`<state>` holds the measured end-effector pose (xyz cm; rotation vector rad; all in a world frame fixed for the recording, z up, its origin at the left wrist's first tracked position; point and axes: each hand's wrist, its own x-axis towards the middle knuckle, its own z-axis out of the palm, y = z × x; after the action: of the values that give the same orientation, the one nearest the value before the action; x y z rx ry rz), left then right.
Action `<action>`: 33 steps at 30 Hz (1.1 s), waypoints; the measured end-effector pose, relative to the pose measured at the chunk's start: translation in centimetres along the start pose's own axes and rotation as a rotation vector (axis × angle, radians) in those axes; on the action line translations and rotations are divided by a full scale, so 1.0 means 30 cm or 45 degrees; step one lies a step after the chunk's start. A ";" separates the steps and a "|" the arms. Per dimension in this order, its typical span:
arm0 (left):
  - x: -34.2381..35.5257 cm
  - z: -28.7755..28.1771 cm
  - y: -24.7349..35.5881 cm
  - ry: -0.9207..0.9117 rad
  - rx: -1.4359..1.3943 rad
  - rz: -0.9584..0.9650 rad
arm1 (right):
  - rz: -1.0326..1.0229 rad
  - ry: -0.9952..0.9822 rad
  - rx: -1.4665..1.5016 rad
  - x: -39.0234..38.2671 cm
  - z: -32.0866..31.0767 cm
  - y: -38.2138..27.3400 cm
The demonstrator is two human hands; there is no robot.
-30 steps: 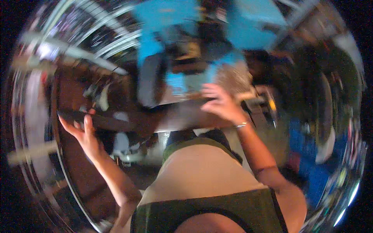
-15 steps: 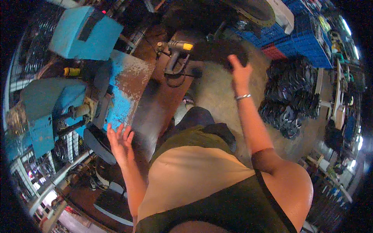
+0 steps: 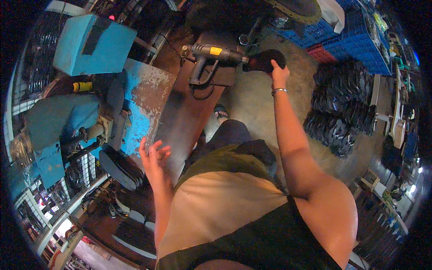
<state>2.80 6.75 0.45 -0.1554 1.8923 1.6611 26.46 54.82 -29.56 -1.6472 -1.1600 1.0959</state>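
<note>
My right hand (image 3: 280,74) is stretched out ahead and closed on the rounded end of a black shoe sole (image 3: 265,60), thumb on top. The sole's other end lies at the nozzle of a grey heat gun (image 3: 211,56) with a yellow label, which rests on a brown bench (image 3: 180,110). Whether sole and nozzle touch, I cannot tell. My left hand (image 3: 155,157) hovers over the bench's near left part, fingers apart and nothing in them. Beside it sits a stack of dark soles (image 3: 119,168).
On the left stands a blue machine (image 3: 96,45) with a worn blue plate (image 3: 144,103). Piles of black soles (image 3: 339,99) lie on the floor to the right, near blue crates (image 3: 360,49) and a red crate (image 3: 321,53). A round-rimmed object (image 3: 299,11) is at the far edge.
My right hand has moved slightly with the sole, which now shows clearly at the nozzle. My left hand has shifted right, its fingers curling a little. The view has shifted slightly.
</note>
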 end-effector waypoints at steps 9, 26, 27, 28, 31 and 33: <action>0.043 -0.156 -0.065 0.167 -0.089 0.021 | -0.012 -0.047 0.118 0.037 -0.164 -0.104; 0.326 -0.339 -0.170 0.292 0.870 0.651 | -0.684 0.024 -0.541 -0.137 -0.214 -0.540; 0.388 -0.322 -0.165 0.284 0.953 0.669 | -0.379 -0.148 -0.085 -0.153 -0.179 -0.586; 0.449 -0.302 -0.150 0.269 1.044 0.740 | -0.426 -0.265 -0.070 -0.186 -0.172 -0.639; 0.667 -0.258 -0.075 0.197 1.287 0.884 | -0.820 -0.494 -0.221 -0.361 -0.061 -0.763; 0.812 -0.261 -0.010 0.225 1.487 0.882 | -0.835 -0.673 -0.108 -0.544 0.042 -0.835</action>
<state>-19.58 6.67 -11.98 0.9253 2.9224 0.6028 15.94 45.20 -3.25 -0.9121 -1.9307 1.0661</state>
